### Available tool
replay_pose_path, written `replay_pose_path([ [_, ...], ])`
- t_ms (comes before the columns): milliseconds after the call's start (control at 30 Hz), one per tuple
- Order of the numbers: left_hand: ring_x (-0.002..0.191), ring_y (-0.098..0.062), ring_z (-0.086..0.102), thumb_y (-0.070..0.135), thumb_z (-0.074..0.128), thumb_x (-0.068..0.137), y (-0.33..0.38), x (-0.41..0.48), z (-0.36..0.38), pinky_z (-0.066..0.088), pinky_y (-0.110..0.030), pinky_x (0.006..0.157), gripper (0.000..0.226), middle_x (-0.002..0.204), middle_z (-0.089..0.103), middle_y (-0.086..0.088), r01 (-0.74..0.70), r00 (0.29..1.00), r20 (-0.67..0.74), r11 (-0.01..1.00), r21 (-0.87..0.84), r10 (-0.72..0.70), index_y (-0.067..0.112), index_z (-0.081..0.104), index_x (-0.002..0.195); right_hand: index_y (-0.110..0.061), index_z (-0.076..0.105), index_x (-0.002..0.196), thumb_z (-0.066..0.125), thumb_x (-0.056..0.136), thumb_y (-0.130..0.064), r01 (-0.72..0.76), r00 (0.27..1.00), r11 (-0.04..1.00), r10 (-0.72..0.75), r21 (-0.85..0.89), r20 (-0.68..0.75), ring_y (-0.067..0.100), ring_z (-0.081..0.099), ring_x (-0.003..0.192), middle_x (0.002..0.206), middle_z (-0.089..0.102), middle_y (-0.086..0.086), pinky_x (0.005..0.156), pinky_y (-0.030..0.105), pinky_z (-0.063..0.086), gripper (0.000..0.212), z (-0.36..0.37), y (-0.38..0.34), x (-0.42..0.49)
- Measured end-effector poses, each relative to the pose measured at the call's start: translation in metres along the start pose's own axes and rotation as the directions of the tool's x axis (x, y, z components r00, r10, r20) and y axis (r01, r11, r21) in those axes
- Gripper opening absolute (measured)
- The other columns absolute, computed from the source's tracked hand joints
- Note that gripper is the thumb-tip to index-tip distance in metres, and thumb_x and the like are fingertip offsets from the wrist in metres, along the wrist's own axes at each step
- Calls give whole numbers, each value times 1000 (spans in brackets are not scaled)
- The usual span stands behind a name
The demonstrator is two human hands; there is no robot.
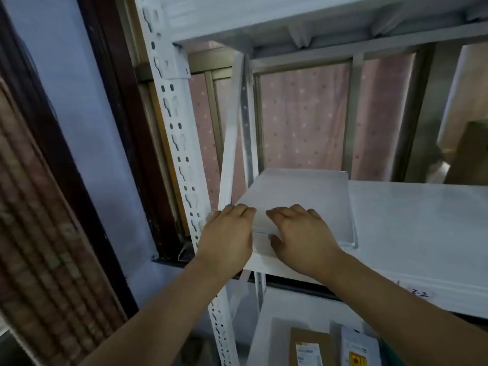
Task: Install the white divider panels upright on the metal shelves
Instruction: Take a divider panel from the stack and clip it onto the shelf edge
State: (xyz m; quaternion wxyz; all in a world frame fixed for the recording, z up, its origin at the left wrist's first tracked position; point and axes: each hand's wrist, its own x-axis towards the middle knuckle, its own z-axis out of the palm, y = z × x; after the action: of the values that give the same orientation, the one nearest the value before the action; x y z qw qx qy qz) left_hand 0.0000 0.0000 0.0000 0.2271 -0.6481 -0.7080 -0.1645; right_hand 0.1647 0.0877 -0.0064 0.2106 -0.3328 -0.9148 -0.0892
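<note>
Lower shelf (266, 336), 6 o'clock: brown box (309, 347) and packet (359, 350) with labels, print too blurred to read.

Shelf (422, 233) edge, 4 o'clock: handwritten mark (420, 294), seemingly "2-2".

Centre: left hand (227, 236) and right hand (301, 236), fingers (280, 211) curled loosely over the near edge of the white panels (301, 196), which lie flat, stacked by the post (182, 143).

Step, as judged: taking up a panel. Next calls for lifting one edge and standing it upright.

Beyond, 12 o'clock: pink dotted curtain (303, 114).
</note>
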Motion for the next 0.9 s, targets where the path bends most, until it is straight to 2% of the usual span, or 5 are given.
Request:
replay_pose_path([
  [267, 115, -35, 71, -6, 85, 71, -25, 28, 30, 60, -46, 94, 67, 131, 72, -11, -241, 969, 33, 964, -110, 246, 10, 72, 135, -16, 63, 137, 59, 85, -27, -199, 980, 979, 200, -44, 8, 30, 62, 114, 134, 69, 1, 92, 42, 50, 54, -2, -1, -5],
  [500, 154, -23, 42, 6, 52, 107, -30, 31, 52, 36, -39, 126, 58, 167, 43, -6, -313, 942, 33, 908, -278, 335, 19, 42, 163, -20, 64, 136, 53, 90, -38, -308, 950, 940, 311, -143, -1, 26, 61, 118, 133, 70, -3, 101, 45, 44, 50, -1, -8, -20],
  [600, 119, -28, 69, 0, 56, 103, -30, 26, 56, 55, -37, 99, 51, 136, 71, -6, -312, 948, -47, 894, -321, 314, 19, 60, 150, -21, 61, 139, 51, 95, -40, -350, 936, 927, 353, -137, -1, 25, 59, 123, 136, 68, -4, 106, 46, 42, 49, -1, -10, -26],
  [767, 67, -25, 72, -3, 86, 77, -33, 25, 59, 57, -33, 62, 41, 79, 77, 1, -348, 937, -108, 888, -300, 331, 22, 81, 108, -25, 63, 131, 50, 97, -38, -399, 915, 913, 403, -79, 29, 24, 55, 119, 128, 70, -7, 101, 40, 42, 39, 0, -10, -26],
  [900, 53, -19, 65, -3, 94, 53, -31, 25, 57, 52, -25, 58, 53, 66, 72, 8, -406, 913, -127, 893, -195, 388, 29, 80, 94, -28, 60, 138, 51, 97, -43, -387, 919, 920, 390, -64, 54, 24, 53, 122, 131, 68, -7, 101, 42, 44, 45, -5, -5, -24],
])
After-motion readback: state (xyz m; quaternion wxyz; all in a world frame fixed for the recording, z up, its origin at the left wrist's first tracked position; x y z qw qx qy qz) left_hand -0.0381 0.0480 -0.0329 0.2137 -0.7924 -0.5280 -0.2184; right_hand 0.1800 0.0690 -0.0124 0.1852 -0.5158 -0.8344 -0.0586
